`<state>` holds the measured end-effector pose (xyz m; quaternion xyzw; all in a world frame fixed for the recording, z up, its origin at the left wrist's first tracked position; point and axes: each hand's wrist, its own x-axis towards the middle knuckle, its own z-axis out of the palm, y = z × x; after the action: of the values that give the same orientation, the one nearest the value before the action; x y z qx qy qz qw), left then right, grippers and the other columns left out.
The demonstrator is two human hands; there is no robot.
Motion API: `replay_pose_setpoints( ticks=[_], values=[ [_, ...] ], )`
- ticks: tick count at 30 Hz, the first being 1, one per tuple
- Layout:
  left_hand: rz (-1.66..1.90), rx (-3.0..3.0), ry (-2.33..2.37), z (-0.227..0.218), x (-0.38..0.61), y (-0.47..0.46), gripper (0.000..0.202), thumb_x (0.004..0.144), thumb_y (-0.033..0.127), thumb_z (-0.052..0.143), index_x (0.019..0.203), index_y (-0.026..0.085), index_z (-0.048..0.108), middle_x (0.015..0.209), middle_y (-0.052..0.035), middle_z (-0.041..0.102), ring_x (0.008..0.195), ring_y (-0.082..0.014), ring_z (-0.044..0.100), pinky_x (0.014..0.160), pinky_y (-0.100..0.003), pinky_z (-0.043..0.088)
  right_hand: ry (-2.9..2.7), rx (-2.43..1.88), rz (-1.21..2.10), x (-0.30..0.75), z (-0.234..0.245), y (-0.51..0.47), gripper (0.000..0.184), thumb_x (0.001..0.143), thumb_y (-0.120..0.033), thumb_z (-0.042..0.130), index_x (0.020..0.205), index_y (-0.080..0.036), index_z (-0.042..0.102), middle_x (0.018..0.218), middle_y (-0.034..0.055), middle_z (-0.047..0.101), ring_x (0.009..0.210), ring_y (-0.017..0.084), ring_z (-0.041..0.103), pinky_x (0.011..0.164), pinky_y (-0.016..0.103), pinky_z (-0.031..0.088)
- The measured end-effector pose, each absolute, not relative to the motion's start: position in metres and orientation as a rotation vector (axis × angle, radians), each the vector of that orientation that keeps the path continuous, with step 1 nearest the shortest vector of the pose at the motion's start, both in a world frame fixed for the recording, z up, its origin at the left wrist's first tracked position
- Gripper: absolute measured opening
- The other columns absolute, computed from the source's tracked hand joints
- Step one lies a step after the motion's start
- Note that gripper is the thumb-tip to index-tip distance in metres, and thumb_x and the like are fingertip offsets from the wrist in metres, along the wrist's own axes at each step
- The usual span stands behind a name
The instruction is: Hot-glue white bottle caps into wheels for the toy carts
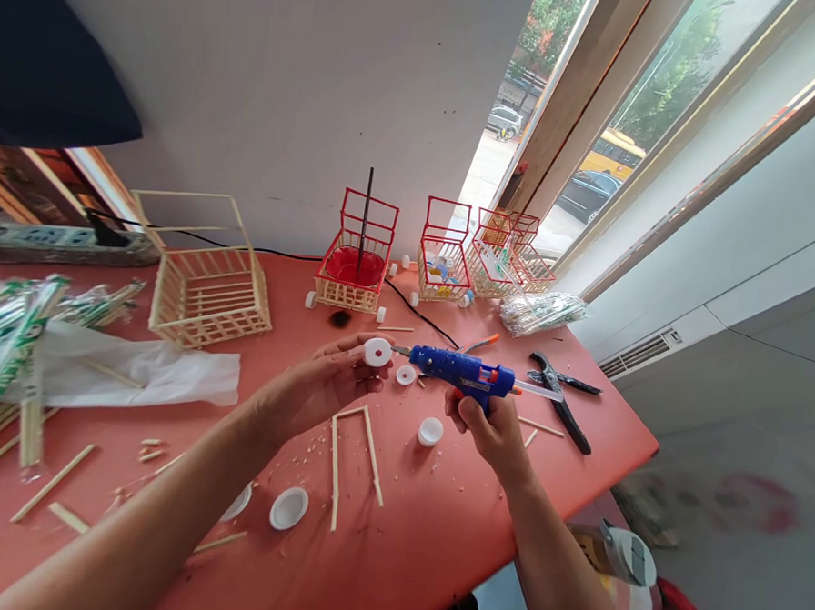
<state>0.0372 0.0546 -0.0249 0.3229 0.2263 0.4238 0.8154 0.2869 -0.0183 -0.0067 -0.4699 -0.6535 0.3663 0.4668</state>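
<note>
My left hand (321,387) pinches a small white bottle cap (378,352) above the red table (436,534). My right hand (487,427) grips a blue hot glue gun (469,372), its nozzle pointing left and almost touching the cap. Another white cap (406,375) lies just below the nozzle, and a third cap (430,431) sits by my right hand. A U-shaped frame of wooden sticks (355,452) lies on the table under my hands.
An unpainted stick basket (207,290) stands back left. Several red-and-wood carts (355,270) line the back by the window. Black pliers (559,399) lie right of the gun. Packs of chopsticks (9,348), a plastic bag (137,368), loose sticks and white lids (288,508) lie left and front.
</note>
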Motion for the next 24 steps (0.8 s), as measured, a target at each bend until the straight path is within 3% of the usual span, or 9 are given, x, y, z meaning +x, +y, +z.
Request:
replay_pose_setpoints(
  ticks=[6,14,24],
  values=[
    [0.906,0.723,0.454,-0.0274,0.0366,0.0559,0.036,0.078,0.037,0.090,0.108,0.019,0.082,0.096,-0.0086,0.077,0.087,-0.0198,0.069,0.076,-0.030,0.056,-1.682,-1.237,0.870,0.2873,-0.0073,-0.0177,0.057,0.100,-0.069,0.054,0.076,-0.019,0.063,0.059,-0.0001,0.054,0.050,0.013,0.047,0.051,0.028,0.035],
    [0.913,0.699,0.445,-0.0244,0.0369,0.0538,0.041,0.070,0.038,0.097,0.104,0.019,0.084,0.095,-0.0080,0.078,0.087,-0.0186,0.070,0.074,-0.027,0.057,-1.681,-1.246,0.865,0.2875,-0.0102,-0.0175,0.055,0.101,-0.067,0.055,0.073,-0.019,0.058,0.058,-0.0008,0.053,0.051,0.013,0.046,0.051,0.029,0.034],
    [0.921,0.681,0.386,-0.0266,0.0373,0.0551,0.036,0.074,0.033,0.095,0.104,0.016,0.083,0.094,-0.0090,0.078,0.086,-0.0183,0.072,0.073,-0.025,0.059,-1.694,-1.230,0.874,0.2883,-0.0109,-0.0161,0.057,0.101,-0.068,0.053,0.068,-0.021,0.053,0.057,-0.0016,0.049,0.051,0.013,0.044,0.052,0.029,0.033]
  ],
)
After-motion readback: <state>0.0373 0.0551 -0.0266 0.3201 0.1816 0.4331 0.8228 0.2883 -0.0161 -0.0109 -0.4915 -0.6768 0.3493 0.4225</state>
